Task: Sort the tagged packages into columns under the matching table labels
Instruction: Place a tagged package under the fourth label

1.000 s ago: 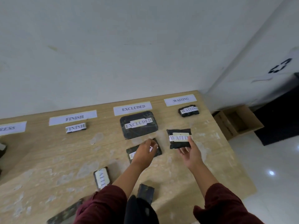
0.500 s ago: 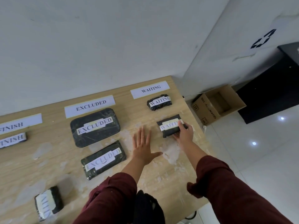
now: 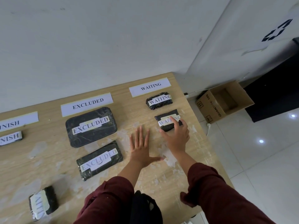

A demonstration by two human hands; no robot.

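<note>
Paper labels WAITING [image 3: 150, 86], EXCLUDED [image 3: 87, 104] and FINISH [image 3: 17, 121] lie along the table's far edge. Under WAITING sit two black packages tagged WAITING, a small far one [image 3: 159, 101] and a second one [image 3: 166, 121] that my right hand [image 3: 177, 136] grips, fingers over its tag. Under EXCLUDED lie a large package [image 3: 91, 126] and a long one [image 3: 99, 160]. My left hand [image 3: 141, 147] lies flat on the table with fingers spread, holding nothing. A FINISH package [image 3: 10, 137] sits at the left. Another WAITING package [image 3: 42, 202] lies near the front left.
The wooden table [image 3: 161, 175] stands against a white wall, and its right edge runs just beyond my right hand. An open cardboard box [image 3: 224, 102] sits on the tiled floor to the right, beside a dark doorway.
My left hand has let go of the long EXCLUDED package and now lies flat beside it. My right hand has set the WAITING package down below the first one. The view has swung right.
</note>
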